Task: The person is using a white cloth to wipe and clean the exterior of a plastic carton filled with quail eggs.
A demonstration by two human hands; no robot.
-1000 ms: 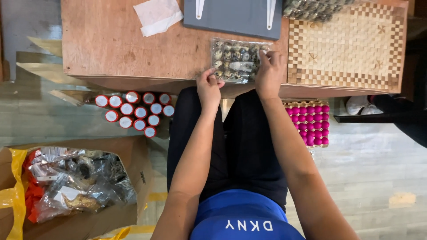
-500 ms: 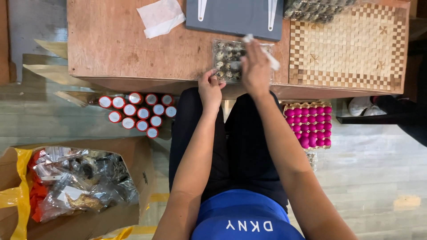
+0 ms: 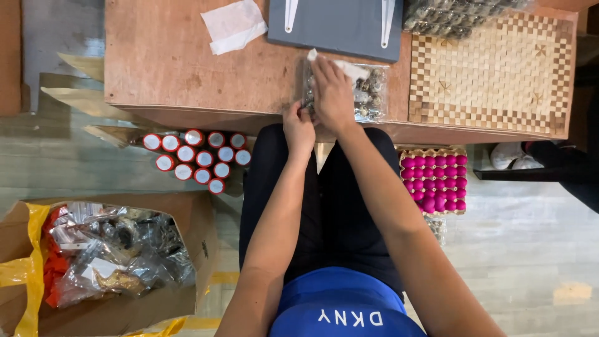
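1. The wooden table [image 3: 187,68] carries a grey board [image 3: 337,25], a woven mat [image 3: 493,68] and, at its near edge, a clear egg pack [image 3: 368,93].
2. The right hand [image 3: 332,93] lies flat on the pack, fingers closed on a white slip [image 3: 349,65], seemingly pressing it down.
3. The left hand [image 3: 298,128] pinches the pack's near corner (likely steadying it).

A clear plastic pack of small speckled eggs [image 3: 365,93] is lying flat near my surface's front edge, with a white paper slip [image 3: 349,67] resting across its top.
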